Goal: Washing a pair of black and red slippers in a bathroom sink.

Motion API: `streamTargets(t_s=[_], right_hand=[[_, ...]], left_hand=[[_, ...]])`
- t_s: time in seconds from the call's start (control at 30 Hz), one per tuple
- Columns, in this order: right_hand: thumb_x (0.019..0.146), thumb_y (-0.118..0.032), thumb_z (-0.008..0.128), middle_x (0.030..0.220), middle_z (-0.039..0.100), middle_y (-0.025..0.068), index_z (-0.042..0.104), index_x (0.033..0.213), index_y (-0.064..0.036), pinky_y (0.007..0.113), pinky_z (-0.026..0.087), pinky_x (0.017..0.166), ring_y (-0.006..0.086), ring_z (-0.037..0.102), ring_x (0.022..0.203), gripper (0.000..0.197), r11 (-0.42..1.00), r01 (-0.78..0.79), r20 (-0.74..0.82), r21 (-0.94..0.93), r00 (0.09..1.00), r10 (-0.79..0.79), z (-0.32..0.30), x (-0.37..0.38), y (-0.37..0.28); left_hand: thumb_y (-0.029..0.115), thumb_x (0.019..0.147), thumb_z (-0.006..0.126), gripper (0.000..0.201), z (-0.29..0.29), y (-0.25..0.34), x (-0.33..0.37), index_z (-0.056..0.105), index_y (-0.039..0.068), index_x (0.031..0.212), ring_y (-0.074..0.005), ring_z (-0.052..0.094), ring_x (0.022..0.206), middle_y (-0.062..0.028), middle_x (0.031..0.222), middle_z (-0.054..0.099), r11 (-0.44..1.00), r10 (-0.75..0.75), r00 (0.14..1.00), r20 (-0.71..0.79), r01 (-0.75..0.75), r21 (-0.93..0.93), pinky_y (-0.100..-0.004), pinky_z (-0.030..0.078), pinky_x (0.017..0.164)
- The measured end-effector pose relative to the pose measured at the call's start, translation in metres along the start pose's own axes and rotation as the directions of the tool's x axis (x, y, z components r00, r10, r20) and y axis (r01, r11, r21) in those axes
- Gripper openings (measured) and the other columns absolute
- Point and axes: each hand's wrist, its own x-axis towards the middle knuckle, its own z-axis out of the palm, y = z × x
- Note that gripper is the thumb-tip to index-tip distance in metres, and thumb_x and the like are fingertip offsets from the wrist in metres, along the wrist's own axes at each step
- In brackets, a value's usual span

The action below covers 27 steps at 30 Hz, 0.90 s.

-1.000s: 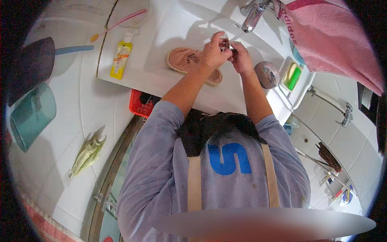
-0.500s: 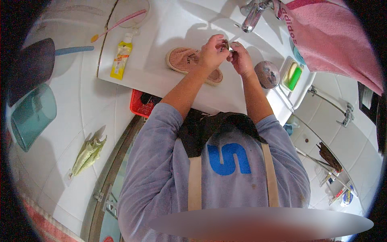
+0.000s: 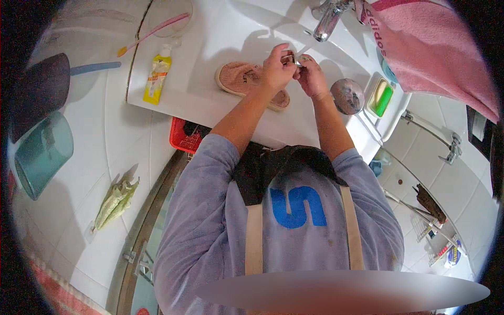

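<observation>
My left hand [image 3: 278,69] and my right hand [image 3: 311,79] come together over the white sink [image 3: 210,39], under the metal tap [image 3: 328,25], where a thin stream of water runs. The fingers of both are closed around something small between them; a dark and a shiny bit show, but its kind is hidden. Left of my left forearm a pink shoe [image 3: 237,76] with a pale sole lies on its side or flat in the basin, partly covered by that forearm. Beside my right wrist is a round, shiny grey object [image 3: 346,96].
On the left rim lies a yellow tube [image 3: 156,81], with a pink-handled toothbrush [image 3: 164,25] above it. A soap dish [image 3: 371,107] holding a green-and-cream block stands at the right. A pink towel [image 3: 436,50] hangs over the right corner. A red basket [image 3: 181,137] sits below the sink.
Both hands stay under the tap. The fingers have shifted slightly around the small thing, and a shiny bit shows more between them. The shoe has not visibly moved.
</observation>
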Motion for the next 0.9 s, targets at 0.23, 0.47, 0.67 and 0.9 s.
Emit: streamTargets(t_s=[0.23,0.47,0.67,0.9], right_hand=[[0.088,-0.023,0.051,0.073,0.052,0.0022,0.052,0.095,-0.0036,0.027,0.040,0.055,0.0119,0.047,0.059,0.021,0.975,-0.129,0.079,0.179,0.990,0.116,0.009,0.001,-0.007],[0.089,-0.023,0.052,0.073,0.054,0.0040,0.052,0.095,-0.0041,0.027,0.040,0.054,0.0128,0.047,0.058,0.019,0.987,-0.101,0.087,0.128,0.992,0.090,0.003,0.003,-0.007],[0.091,-0.027,0.052,0.077,0.055,0.0046,0.052,0.105,-0.0034,0.027,0.042,0.057,0.0132,0.051,0.062,0.027,0.952,-0.016,-0.088,-0.306,0.996,-0.012,0.008,0.001,-0.007],[0.083,-0.020,0.065,0.092,0.056,0.0127,0.058,0.105,-0.0035,0.029,0.048,0.062,0.0169,0.056,0.069,0.028,0.385,0.312,0.025,-0.869,0.803,-0.595,0.031,-0.022,-0.019]], left_hand=[[0.005,0.074,0.062,0.036,-0.011,-0.017,0.004,0.059,0.003,0.110,-0.0223,0.064,0.092,-0.0146,0.104,0.060,0.979,0.144,0.990,0.008,-0.143,0.146,-0.0317,0.056,0.073],[0.009,0.076,0.068,0.038,-0.016,-0.003,0.010,0.059,0.003,0.112,-0.0195,0.063,0.094,-0.0125,0.104,0.063,0.947,0.126,0.989,0.075,-0.143,0.288,-0.0297,0.053,0.081],[0.011,0.077,0.067,0.026,-0.021,-0.011,0.018,0.058,0.001,0.099,-0.0156,0.064,0.080,-0.0087,0.087,0.065,0.975,0.035,0.999,0.038,-0.043,0.220,-0.0288,0.053,0.067],[0.008,0.079,0.064,0.024,-0.014,-0.002,0.024,0.056,-0.002,0.099,-0.0161,0.063,0.070,-0.0115,0.087,0.064,0.989,-0.149,0.987,0.055,0.150,-0.010,-0.0284,0.054,0.063]])
